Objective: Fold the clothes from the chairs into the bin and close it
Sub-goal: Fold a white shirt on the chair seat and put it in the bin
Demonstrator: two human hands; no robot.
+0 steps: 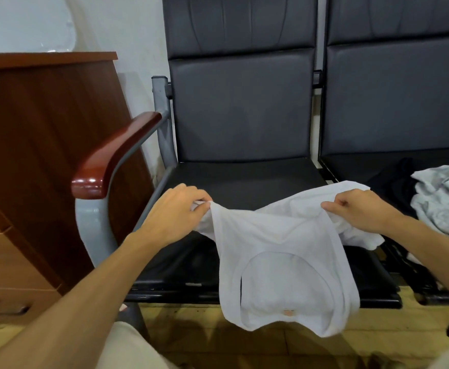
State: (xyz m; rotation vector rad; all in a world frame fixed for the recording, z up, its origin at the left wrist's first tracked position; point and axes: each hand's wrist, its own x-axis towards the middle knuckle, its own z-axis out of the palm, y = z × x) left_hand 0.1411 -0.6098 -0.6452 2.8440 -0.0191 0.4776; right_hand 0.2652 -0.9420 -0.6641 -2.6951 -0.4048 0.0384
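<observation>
On my feed, a pale wall (18,22) stands behind dark padded chairs (242,102) with a glossy wooden armrest (111,155). A reddish-brown cabinet (45,115) sits at left, and a yellowish wood floor (204,326) lies below.

No text or number can be read. The small orange tag (288,312) at the collar of the white shirt (279,235) is blurred.
</observation>
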